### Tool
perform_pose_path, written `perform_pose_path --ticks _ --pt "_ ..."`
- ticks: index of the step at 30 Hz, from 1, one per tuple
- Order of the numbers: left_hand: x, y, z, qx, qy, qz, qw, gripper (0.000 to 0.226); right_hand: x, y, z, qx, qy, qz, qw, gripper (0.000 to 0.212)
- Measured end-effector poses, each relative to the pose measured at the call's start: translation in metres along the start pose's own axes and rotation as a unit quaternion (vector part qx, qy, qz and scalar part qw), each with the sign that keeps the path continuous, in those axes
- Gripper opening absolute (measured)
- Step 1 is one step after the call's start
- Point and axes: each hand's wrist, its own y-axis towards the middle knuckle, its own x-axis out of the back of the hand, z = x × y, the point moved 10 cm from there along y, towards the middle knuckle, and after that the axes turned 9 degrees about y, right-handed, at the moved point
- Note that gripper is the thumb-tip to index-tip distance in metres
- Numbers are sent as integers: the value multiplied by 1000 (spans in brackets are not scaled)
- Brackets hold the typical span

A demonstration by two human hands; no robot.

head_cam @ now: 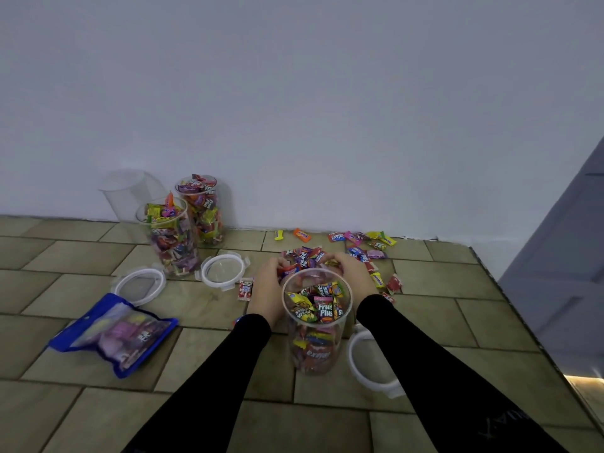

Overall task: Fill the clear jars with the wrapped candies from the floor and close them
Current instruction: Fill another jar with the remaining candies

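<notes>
Hands cup a heap of wrapped candies (pixel 305 256) on the floor: left hand (pixel 269 282) and right hand (pixel 354 276) curl round it. Best lift together, tip into the near jar (pixel 315 325) just before them, half full.

A plain pale wall (pixel 294 93) with a faint bluish-grey cast fills the whole upper half of the frame, bare and evenly lit by soft, dim light. Below it the floor (pixel 98 250) spreads across the lower half, laid in rectangular olive-tan tiles with dark grout lines in a staggered pattern. At the right edge a grey panelled door (pixel 568 256) slants upward, and a warm yellow glow (pixel 585 382) shows at its foot.
</notes>
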Motion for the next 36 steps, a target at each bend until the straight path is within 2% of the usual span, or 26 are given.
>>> perform_pose_path --ticks 2,4,7,9,12,18,23,29,36 --pt "10 -1 -8 10 -39 -26 999 14 10 -1 8 5 32 -27 999 18" --pt "16 -3 -22 -4 -49 -32 998 7 21 -2 21 18 48 -54 997 19" --pt "29 -1 -42 -50 11 -62 997 11 32 -6 45 51 73 -83 993 19" --pt "37 -4 -58 -78 15 -83 993 10 37 -10 60 74 99 -98 988 23" --pt "49 -11 -80 -108 -24 -107 988 12 45 -18 83 109 134 -117 978 29" --pt "74 -33 -117 -163 -59 -130 976 12 53 -45 111 144 205 -144 957 28" --pt "91 -59 -137 -168 -133 -152 965 13 52 -65 107 136 272 -183 935 25" --pt "88 -82 -130 -139 -256 -148 945 17 49 -84 103 124 318 -232 911 25" --pt "75 -95 -129 -128 -256 -142 948 17 45 -84 99 103 321 -251 907 21"
